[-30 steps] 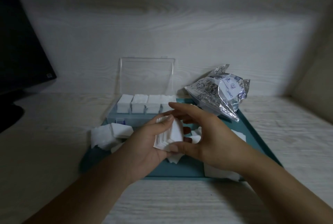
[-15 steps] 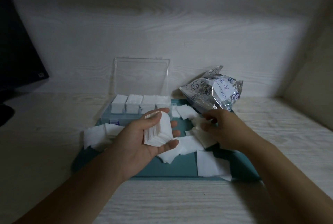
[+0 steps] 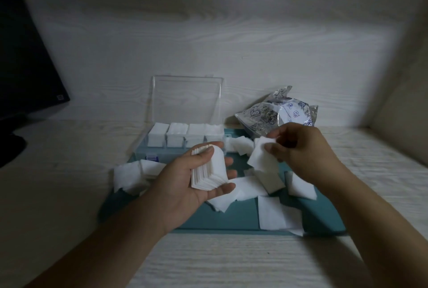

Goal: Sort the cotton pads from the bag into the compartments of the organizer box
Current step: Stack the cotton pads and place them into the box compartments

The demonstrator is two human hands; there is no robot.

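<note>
My left hand (image 3: pixel 185 185) holds a stack of square white cotton pads (image 3: pixel 209 169), thumb on its top edge, palm up above the teal tray (image 3: pixel 231 220). My right hand (image 3: pixel 303 153) pinches a single cotton pad (image 3: pixel 261 158) lifted just off the loose pads (image 3: pixel 275 213) scattered over the tray. Behind the hands stands the organizer box (image 3: pixel 183 137) with its clear lid upright; its back row of compartments is filled with white pads. The crumpled silver bag (image 3: pixel 275 114) lies at the tray's back right corner.
A dark monitor (image 3: pixel 25 72) stands at the far left on the pale wooden desk (image 3: pixel 231 262). A white wall panel rises behind the box, and a side wall closes the right. More loose pads (image 3: pixel 132 174) hang over the tray's left edge.
My right hand left the stack, reached right to the loose pads near the bag, and now lifts one pad. The left hand keeps holding the stack.
</note>
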